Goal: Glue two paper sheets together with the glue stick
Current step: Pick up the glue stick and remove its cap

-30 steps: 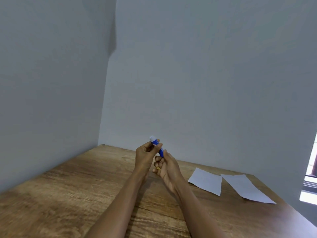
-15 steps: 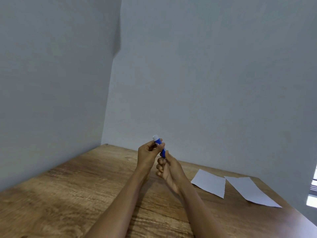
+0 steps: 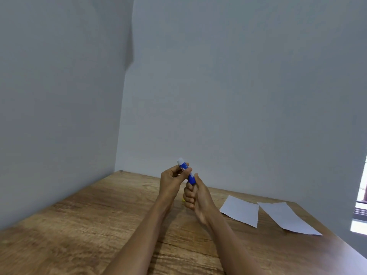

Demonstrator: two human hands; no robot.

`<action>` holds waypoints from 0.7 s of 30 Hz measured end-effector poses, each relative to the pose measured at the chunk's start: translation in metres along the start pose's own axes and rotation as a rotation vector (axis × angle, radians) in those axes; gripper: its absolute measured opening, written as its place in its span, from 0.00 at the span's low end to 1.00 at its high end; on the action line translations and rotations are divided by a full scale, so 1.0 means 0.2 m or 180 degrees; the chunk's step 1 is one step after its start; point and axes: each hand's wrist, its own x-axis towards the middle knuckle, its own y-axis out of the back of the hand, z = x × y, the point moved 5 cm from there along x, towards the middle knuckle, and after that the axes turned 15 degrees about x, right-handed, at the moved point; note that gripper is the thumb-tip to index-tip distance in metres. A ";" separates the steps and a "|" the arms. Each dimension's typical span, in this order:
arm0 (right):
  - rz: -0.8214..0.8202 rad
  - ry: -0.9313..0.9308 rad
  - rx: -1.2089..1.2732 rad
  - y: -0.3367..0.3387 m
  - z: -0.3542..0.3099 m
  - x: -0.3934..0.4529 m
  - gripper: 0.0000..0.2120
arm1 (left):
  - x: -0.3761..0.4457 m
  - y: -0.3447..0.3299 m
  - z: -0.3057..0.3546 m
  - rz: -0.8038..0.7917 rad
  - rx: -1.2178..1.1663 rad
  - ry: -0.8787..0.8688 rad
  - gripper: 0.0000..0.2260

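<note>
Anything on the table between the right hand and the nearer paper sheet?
Nothing: in the head view only bare wooden table shows between the right hand, which grips the glue stick, and the nearer paper sheet.

Both forearms reach forward, the left hand (image 3: 174, 180) pinching the glue stick (image 3: 186, 172) above the right hand (image 3: 195, 197), whose curled fingers grip its lower end.
</note>
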 end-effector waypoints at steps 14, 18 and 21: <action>0.0104 -0.0142 0.0130 0.02 0.02 0.01 0.24 | -0.02 -0.01 0.01 0.0064 0.0109 -0.0033 0.07; 0.0064 -0.0172 0.0296 0.01 0.03 0.02 0.21 | -0.03 0.00 0.02 0.0089 0.0124 -0.0005 0.07; 0.0336 -0.0111 0.0194 0.05 0.01 0.02 0.25 | -0.04 -0.04 0.03 -0.0148 0.0214 -0.0044 0.09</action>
